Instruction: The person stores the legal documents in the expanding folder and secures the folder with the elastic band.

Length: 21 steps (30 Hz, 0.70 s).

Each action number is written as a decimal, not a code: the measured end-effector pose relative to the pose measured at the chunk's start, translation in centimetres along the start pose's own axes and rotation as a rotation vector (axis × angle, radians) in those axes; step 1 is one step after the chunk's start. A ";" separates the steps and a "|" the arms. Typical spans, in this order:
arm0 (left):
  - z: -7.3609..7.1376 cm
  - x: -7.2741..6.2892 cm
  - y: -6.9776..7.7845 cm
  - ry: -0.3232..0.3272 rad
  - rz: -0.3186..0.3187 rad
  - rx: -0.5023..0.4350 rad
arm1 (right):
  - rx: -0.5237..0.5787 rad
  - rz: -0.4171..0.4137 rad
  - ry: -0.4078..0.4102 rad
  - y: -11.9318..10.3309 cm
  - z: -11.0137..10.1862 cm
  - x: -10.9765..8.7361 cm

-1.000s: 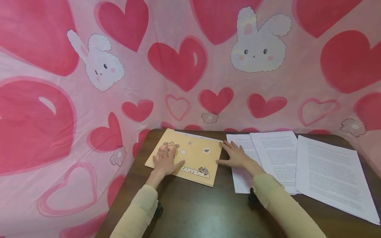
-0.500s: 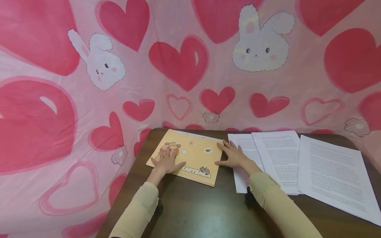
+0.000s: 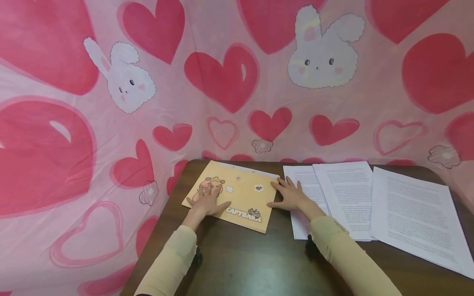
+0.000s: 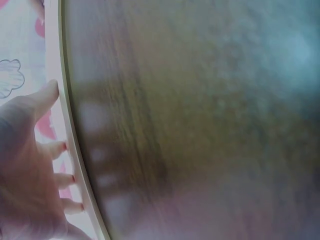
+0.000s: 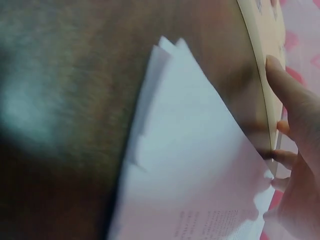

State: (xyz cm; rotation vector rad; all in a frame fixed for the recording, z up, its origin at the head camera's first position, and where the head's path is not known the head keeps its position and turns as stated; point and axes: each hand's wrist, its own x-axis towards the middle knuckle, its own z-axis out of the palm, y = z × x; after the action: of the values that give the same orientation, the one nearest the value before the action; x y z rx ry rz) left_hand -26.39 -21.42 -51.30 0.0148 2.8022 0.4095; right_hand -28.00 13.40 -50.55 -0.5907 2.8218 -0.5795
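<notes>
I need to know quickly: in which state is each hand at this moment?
Left hand: open, resting on the yellow CAPYBARA folder.
Right hand: open, touching the folder's right edge, gripping nothing.

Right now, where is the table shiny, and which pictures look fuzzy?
Head view: pale glare on the brown table, nearer the camera than the yellow folder; fairly clear, but print on the white papers is too small to read. Left wrist view: blurry, bright glare at upper right. Right wrist view: blurry too, glare at left, shadow on the white papers beside the right hand.
</notes>
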 end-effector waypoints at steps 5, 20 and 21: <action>0.1 0.1 -0.3 -0.010 0.000 -0.014 | -0.015 0.000 0.009 -0.3 0.4 -0.7; -0.1 -0.3 -0.6 0.001 0.062 -0.025 | -0.019 0.022 0.053 -1.3 1.6 -2.1; -0.2 -0.3 -0.7 0.002 0.069 -0.027 | -0.014 0.021 0.057 -1.4 1.7 -2.2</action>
State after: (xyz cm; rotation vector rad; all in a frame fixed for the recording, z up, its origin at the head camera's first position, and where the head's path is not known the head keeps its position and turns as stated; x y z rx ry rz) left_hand -26.10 -22.13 -51.24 0.1049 2.8036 0.4641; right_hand -25.06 12.64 -51.21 -0.5544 2.8845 -0.5816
